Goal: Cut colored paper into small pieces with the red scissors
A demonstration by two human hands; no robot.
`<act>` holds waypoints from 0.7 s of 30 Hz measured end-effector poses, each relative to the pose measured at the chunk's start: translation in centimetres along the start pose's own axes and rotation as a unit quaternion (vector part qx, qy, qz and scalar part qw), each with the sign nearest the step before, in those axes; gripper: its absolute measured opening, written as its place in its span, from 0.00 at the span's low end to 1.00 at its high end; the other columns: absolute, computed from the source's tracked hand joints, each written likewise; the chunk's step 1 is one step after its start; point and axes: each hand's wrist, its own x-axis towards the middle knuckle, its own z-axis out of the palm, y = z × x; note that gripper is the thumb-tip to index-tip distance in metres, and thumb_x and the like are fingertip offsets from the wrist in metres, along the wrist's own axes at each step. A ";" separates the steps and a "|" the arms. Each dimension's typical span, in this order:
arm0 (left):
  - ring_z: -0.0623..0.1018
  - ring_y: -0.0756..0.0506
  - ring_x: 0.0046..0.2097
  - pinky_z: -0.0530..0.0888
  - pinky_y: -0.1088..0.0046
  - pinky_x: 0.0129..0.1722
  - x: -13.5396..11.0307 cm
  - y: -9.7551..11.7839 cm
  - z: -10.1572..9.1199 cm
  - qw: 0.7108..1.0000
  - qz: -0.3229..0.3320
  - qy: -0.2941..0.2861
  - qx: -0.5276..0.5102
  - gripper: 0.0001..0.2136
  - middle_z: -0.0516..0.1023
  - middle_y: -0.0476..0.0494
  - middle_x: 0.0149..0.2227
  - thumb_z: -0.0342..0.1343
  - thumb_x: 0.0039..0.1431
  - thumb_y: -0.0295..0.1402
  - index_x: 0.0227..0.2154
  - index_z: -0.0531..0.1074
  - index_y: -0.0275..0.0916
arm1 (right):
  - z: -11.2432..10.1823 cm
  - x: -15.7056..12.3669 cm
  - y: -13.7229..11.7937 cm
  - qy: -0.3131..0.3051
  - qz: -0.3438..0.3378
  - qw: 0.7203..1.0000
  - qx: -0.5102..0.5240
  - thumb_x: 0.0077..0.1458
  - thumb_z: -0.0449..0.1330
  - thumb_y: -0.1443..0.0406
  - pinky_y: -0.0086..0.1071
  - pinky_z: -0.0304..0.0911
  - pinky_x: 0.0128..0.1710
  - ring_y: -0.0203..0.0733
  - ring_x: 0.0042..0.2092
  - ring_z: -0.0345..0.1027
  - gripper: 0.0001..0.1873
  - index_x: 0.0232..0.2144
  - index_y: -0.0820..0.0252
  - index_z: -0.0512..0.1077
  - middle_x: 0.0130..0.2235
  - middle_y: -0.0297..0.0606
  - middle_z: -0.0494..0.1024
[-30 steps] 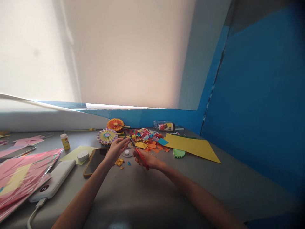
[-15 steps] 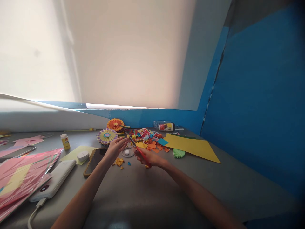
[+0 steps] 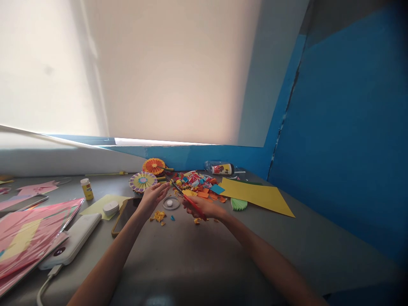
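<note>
My right hand (image 3: 204,208) grips red-handled scissors (image 3: 188,201) whose blades point up and left toward my left hand (image 3: 154,196). The left hand's fingers are pinched at the blade tips on something too small to name. Small yellow and orange paper scraps (image 3: 159,216) lie on the grey table (image 3: 197,263) below both hands. A round clear lid (image 3: 171,203) with a white centre sits between the hands.
A pile of coloured paper cuttings (image 3: 199,187), two pleated paper rosettes (image 3: 143,182), a yellow sheet (image 3: 258,195), a green paper fan (image 3: 239,204) and a glue bottle (image 3: 223,169) lie behind. Left: a phone (image 3: 126,216), power bank (image 3: 75,240), small yellow bottle (image 3: 87,189), pink sheets (image 3: 28,233).
My right hand with the scissors has shifted slightly right and away. More small scraps lie on the table under it. The left hand has stayed almost in place.
</note>
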 end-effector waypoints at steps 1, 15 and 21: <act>0.77 0.43 0.45 0.72 0.72 0.46 -0.1 0.1 0.1 1.000 0.000 0.004 0.003 0.10 0.80 0.39 0.37 0.67 0.42 0.35 0.27 0.77 0.35 | -0.1 0.1 0.0 -0.003 0.004 1.000 0.011 0.54 0.54 0.46 0.19 0.54 0.19 0.30 0.27 0.60 0.22 0.37 0.58 0.66 0.31 0.34 0.65; 0.77 0.47 0.39 0.71 0.75 0.43 -0.4 0.4 0.1 1.000 0.024 0.008 -0.001 0.12 0.76 0.45 0.28 0.67 0.41 0.37 0.25 0.74 0.34 | -0.3 0.4 0.3 -0.012 0.022 1.000 -0.008 0.55 0.52 0.46 0.20 0.54 0.15 0.28 0.20 0.57 0.22 0.32 0.60 0.64 0.26 0.32 0.66; 0.78 0.45 0.38 0.72 0.72 0.41 -0.3 0.3 0.0 0.996 0.049 0.032 0.067 0.15 0.77 0.44 0.28 0.66 0.41 0.39 0.25 0.70 0.35 | 0.3 0.5 -0.1 0.057 -0.009 0.998 -0.002 0.56 0.50 0.47 0.23 0.57 0.18 0.31 0.22 0.60 0.21 0.32 0.59 0.64 0.25 0.33 0.66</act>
